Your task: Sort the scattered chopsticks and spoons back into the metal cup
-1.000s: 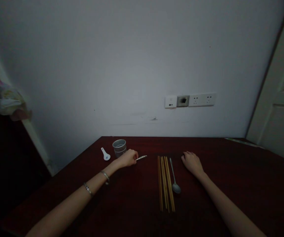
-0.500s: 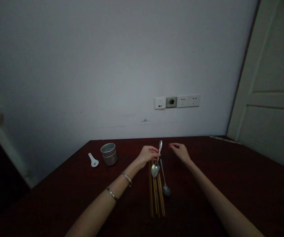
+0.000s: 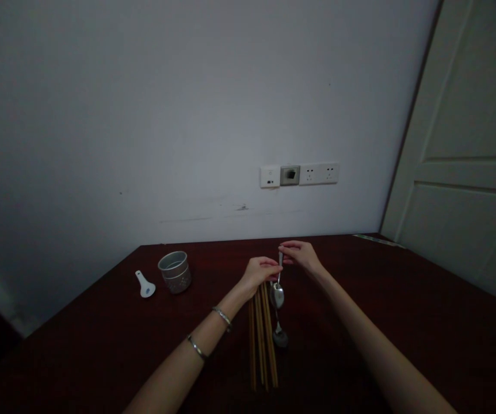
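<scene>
A shiny metal spoon (image 3: 278, 295) hangs bowl-down between my two hands. My left hand (image 3: 262, 271) pinches its handle partway down, and my right hand (image 3: 300, 253) has its fingers closed on the handle's upper end. Beneath them, several wooden chopsticks (image 3: 263, 339) lie side by side on the dark red table (image 3: 338, 345). Beside the chopsticks, on their right, rests a long-handled metal spoon (image 3: 280, 338), its handle partly hidden by the held spoon.
To the left stands a metal cup with a perforated lower wall (image 3: 176, 275). A white short-handled spoon (image 3: 145, 285) lies left of it. Behind the table rises a wall with sockets (image 3: 319, 173); a pale door (image 3: 468, 172) is at the right.
My left hand has carried the spoon rightward from beside the cup to above the chopsticks. My right hand has lifted off the table and taken hold of the handle. The view has turned right.
</scene>
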Action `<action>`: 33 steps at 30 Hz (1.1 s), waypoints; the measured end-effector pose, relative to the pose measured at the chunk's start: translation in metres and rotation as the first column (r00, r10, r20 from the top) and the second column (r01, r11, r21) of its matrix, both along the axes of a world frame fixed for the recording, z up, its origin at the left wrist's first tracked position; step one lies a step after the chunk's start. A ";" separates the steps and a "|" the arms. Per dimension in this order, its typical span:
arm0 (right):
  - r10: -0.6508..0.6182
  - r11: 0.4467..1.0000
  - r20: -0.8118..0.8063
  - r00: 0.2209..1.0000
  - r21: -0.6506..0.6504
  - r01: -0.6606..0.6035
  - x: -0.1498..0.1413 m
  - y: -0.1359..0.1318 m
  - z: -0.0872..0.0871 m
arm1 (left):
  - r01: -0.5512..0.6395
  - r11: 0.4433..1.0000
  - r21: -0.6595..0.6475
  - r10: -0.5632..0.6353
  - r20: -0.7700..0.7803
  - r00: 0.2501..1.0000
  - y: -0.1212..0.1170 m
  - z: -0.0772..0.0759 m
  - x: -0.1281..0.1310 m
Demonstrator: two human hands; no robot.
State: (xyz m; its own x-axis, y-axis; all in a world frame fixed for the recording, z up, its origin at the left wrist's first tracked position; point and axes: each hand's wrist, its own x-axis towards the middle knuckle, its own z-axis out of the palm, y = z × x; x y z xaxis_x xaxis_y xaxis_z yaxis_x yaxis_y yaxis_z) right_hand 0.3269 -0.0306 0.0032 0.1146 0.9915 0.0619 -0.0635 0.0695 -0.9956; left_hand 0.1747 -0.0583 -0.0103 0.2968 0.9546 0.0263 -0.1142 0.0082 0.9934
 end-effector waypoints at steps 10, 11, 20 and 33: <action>0.030 0.985 0.146 0.989 -0.172 -0.005 0.004 0.011 -0.034 | -0.237 0.965 -0.113 0.255 0.192 0.948 0.041 -0.022 -0.050; 0.037 0.983 0.159 0.987 -0.183 -0.008 0.002 0.012 -0.037 | -0.258 0.956 -0.139 0.283 0.201 0.938 0.044 -0.027 -0.054; 0.109 0.966 0.222 0.969 -0.255 -0.050 -0.009 0.009 -0.047 | -0.277 0.948 -0.157 0.307 0.223 0.925 0.048 -0.049 -0.067; 0.147 0.963 0.402 0.904 -0.269 -0.037 -0.010 0.004 -0.050 | -0.257 0.965 -0.054 0.263 0.188 0.946 0.048 -0.057 -0.067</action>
